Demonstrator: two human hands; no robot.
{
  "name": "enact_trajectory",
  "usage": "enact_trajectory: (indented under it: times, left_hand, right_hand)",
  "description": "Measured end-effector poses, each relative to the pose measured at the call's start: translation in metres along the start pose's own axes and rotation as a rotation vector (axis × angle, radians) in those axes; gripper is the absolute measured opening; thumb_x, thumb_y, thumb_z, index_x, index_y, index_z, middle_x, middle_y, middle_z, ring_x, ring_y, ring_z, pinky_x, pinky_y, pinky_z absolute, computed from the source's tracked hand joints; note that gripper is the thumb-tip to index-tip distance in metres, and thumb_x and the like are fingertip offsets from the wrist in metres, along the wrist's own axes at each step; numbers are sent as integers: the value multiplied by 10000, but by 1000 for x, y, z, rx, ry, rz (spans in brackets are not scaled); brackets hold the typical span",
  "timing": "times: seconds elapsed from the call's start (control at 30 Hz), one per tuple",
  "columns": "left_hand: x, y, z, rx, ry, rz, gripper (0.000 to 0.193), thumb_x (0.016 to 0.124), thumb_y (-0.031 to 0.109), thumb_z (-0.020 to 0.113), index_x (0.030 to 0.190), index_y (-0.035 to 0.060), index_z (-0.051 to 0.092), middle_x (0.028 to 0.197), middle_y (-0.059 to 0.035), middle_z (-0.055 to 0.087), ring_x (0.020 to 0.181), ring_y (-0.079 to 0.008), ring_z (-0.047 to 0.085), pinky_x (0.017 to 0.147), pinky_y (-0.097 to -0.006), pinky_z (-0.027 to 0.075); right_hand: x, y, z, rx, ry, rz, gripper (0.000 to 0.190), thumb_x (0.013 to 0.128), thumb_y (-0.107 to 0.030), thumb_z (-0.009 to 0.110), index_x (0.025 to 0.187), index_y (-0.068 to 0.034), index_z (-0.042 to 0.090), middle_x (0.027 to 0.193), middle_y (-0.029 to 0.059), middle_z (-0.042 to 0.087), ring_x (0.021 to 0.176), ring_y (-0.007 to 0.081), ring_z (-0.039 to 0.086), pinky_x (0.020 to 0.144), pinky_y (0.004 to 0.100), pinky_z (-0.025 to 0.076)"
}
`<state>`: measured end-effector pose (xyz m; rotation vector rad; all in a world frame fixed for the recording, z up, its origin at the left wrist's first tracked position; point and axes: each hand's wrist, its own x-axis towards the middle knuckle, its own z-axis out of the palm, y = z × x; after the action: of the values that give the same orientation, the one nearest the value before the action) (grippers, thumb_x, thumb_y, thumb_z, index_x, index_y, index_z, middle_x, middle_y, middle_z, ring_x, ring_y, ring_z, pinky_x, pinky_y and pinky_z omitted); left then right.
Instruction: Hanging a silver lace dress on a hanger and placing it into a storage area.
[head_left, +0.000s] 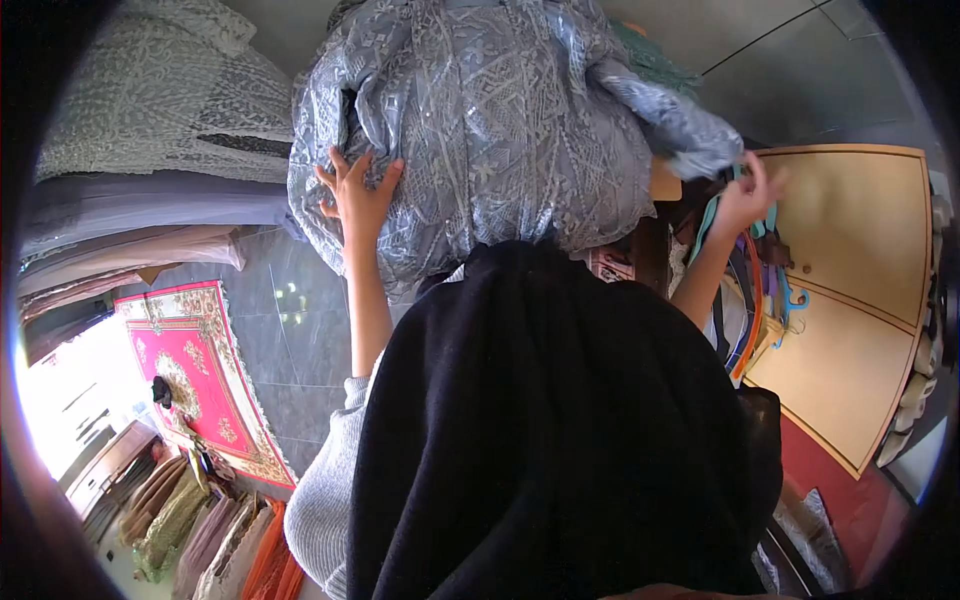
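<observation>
A grey-silver lace garment, embroidered and under what looks like shiny clear plastic, spreads out before me. My left hand rests on its left part, palm down with the fingers spread. A sleeve-like end of the garment sticks out to the right. My right hand is at the tip of that end, blurred by motion, with bent fingers. Whether it grips the fabric I cannot tell. Just below the right hand hang teal clothes hangers.
Pale lace cloth lies at upper left. An orange hanger and a blue hanger hang before a beige wooden cabinet. A pink patterned rug covers some dark floor tiles. Hanging garments stand at lower left.
</observation>
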<state>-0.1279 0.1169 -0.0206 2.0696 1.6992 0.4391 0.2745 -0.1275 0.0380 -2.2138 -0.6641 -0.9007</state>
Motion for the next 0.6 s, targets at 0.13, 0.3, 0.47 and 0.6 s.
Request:
enact_trajectory:
  times: [0.13,0.3,0.47,0.6]
  left_hand:
    - [0,7,-4,47,-6,-7,657,664,574,687,1074,64,635,1457,-164,260,1352,-438,81,931,-735,71]
    - [2,11,-8,185,-152,7,723,645,594,692,993,-37,633,1456,-143,274,1353,-435,81,907,-752,61]
    - [-2,0,-6,87,-20,75,785,616,563,738,1124,-13,580,1421,-166,334,1360,-423,90,927,-718,93]
    - [-6,-2,-11,-323,4,48,915,632,497,763,1371,126,372,1374,-201,395,1354,-397,181,1036,-531,132]
  right_hand:
    - [-5,-20,0,265,-22,-257,374,642,41,534,937,-125,692,1291,243,463,1223,418,401,1060,500,227]
    - [-95,-75,44,50,-761,-263,574,768,-610,557,979,-93,687,1440,201,265,1335,447,149,940,686,159]
    - [-134,-93,56,177,-760,-53,593,707,-645,609,811,-70,708,1440,172,282,1339,427,147,927,698,120]
    - [-123,-97,50,233,-781,-79,432,684,-445,740,764,-25,675,1375,113,423,1336,384,222,921,677,182]
